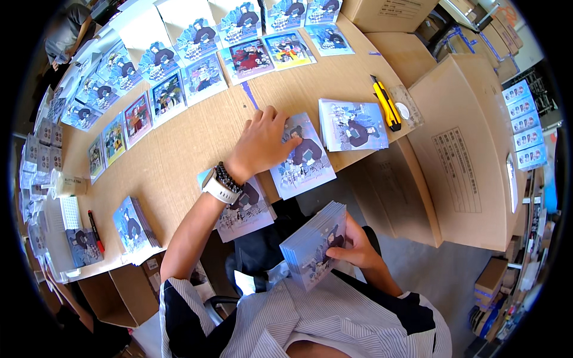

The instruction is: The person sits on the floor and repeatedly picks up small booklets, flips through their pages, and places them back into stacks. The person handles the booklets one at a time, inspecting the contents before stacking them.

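My left hand (261,145) rests with fingers spread at the upper left of an illustrated blue-purple booklet (306,167), its thumb lying on the cover. Beneath my left wrist, another illustrated booklet (250,212) lies partly hidden at the table's near edge. My right hand (360,247) is closed around a thick stack of matching booklets (311,250), held tilted in front of my body below the table edge. Just right of my left hand is a neat pile of booklets (353,125).
A yellow box cutter (387,106) lies on the wooden table (197,140) at the right. Illustrated cards (248,59) line the far side before upright packs (197,39). Another booklet pile (134,227) and a red marker (95,231) sit left. Large cardboard boxes (459,149) stand right.
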`<state>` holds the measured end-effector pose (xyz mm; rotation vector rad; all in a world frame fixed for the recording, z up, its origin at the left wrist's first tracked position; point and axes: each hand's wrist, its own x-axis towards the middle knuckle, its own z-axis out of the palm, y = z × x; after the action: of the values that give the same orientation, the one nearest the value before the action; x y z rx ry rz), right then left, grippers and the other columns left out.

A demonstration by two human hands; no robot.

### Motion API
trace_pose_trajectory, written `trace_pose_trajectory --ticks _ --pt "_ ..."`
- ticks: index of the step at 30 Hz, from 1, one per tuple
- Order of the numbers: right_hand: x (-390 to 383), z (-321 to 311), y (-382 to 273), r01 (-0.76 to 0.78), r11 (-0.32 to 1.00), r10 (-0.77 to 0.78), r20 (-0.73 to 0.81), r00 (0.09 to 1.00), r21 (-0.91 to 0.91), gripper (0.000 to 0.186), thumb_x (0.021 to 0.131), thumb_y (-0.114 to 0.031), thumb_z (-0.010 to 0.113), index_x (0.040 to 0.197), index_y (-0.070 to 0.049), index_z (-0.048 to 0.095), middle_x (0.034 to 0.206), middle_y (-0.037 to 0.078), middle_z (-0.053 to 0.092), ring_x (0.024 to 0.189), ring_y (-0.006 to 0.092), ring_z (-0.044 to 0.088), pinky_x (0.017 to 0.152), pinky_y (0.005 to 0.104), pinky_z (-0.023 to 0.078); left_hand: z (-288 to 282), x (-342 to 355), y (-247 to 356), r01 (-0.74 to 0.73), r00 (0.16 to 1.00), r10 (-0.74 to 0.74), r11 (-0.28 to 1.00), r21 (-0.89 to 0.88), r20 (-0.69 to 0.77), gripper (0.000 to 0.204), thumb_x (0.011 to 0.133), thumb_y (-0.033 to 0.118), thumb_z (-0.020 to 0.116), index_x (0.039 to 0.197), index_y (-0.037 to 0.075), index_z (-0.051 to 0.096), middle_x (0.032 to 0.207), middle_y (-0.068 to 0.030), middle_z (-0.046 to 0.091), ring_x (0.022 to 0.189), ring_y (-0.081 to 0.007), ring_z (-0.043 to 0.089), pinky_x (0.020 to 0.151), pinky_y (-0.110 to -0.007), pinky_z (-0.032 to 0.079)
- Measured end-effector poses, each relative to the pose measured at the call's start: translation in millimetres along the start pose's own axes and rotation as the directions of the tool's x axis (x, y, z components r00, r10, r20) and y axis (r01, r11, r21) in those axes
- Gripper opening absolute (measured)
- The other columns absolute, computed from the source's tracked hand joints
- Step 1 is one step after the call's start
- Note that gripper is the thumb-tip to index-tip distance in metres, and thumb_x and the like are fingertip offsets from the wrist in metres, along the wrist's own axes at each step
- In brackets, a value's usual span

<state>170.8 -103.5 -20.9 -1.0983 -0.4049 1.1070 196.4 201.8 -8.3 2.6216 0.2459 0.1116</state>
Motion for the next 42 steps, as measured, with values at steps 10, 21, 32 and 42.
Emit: trace_pose_trajectory --ticks 10,21,32,42 --pt "17.8 9.5 -39.7 0.124 0.992 -0.123 -0.024 0.992 0.032 0.085 0.078 -0.010 0.084 0.147 0.003 0.036 0.131 0.011 0.056 0.123 0.0204 0.055 0.108 0.0353 0.040 5.1 -11.6 9.4 -0.014 0.998 0.017 0.999 0.039 -0.061 0.051 0.093 0.036 0.067 0.129 0.001 0.055 0.118 -0.0170 0.056 0.115 -0.0360 0.054 0.101 -0.047 0.040" --pt "3.0 22.9 -48.3 0.115 0.992 -0.112 -0.054 0.992 0.054 0.084 0.076 -0.009 0.084 0.145 0.002 0.038 0.129 0.011 0.057 0.123 0.0192 0.054 0.108 0.0340 0.039 34.1 120.6 45.7 -0.072 0.978 0.083 0.995 -0.063 0.193 0.067 0.087 0.049 0.068 0.129 -0.003 0.055 0.136 -0.0223 0.052 0.132 -0.0411 0.045 0.108 -0.053 0.037" --pt "-4.4 -4.8 -32.2 0.200 0.979 -0.200 -0.004 0.980 0.029 0.095 0.083 -0.007 0.082 0.155 0.004 0.022 0.144 0.010 0.047 0.134 0.0187 0.045 0.114 0.0339 0.033 48.1 108.6 71.1 -0.068 0.976 0.056 0.996 0.054 0.211 0.058 0.087 0.047 0.068 0.125 0.004 0.058 0.127 -0.0209 0.055 0.124 -0.0421 0.049 0.105 -0.053 0.034" --pt "1.3 2.8 -27.1 0.189 0.981 -0.189 -0.011 0.982 0.048 0.091 0.078 0.000 0.080 0.153 0.003 0.028 0.140 0.010 0.050 0.130 0.0209 0.048 0.111 0.0358 0.036 10.4 55.5 60.1 -0.108 0.994 0.109 0.994 -0.029 0.031 0.051 0.098 0.043 0.057 0.123 -0.001 0.058 0.122 -0.0215 0.060 0.121 -0.0385 0.055 0.106 -0.048 0.036"
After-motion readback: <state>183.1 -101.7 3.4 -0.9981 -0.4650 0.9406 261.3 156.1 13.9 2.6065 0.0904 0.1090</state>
